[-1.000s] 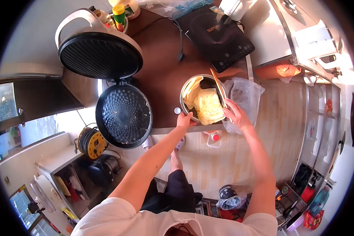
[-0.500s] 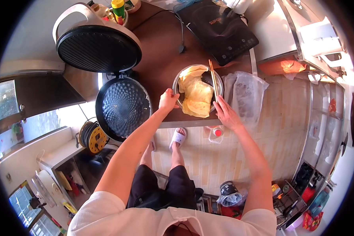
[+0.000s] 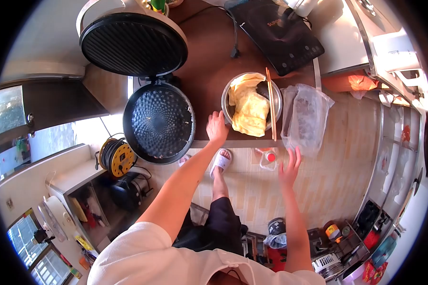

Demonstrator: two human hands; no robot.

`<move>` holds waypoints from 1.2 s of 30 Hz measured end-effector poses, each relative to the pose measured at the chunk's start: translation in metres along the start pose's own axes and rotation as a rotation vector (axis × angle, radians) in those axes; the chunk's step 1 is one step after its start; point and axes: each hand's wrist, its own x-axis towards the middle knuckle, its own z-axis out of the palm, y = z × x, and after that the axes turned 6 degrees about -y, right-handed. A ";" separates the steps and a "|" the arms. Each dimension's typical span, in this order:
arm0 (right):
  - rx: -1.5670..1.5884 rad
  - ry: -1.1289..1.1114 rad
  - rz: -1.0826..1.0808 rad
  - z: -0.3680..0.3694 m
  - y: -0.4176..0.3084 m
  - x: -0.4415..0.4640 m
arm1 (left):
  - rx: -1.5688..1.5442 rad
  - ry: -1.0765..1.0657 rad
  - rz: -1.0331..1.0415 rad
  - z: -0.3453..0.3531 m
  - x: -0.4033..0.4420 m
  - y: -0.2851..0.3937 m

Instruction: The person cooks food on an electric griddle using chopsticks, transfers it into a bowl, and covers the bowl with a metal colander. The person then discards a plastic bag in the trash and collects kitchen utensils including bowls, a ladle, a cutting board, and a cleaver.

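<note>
A metal bowl with folded yellow flatbreads in it stands near the counter's front edge. Wooden chopsticks lie across its right side. My left hand is beside the bowl's lower left, fingers apart, holding nothing. Over the floor, just below the clear plastic bag, my right hand is empty with its fingers spread. To the left sits an open electric griddle, its dark dimpled lower plate bare and its ridged lid raised.
A black induction cooker lies at the back right of the brown counter, with a black plug near it. Below the front edge a red-capped bottle stands on the floor. A yellow cable reel is at the left.
My right hand has let go of the chopsticks and drawn back toward me, off the bowl. My left hand's fingers have come off the rim and opened. The view has shifted.
</note>
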 end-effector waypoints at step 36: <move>1.755 0.367 0.448 -0.090 -0.112 -0.332 | 0.363 -1.334 0.258 -0.117 -0.350 -0.197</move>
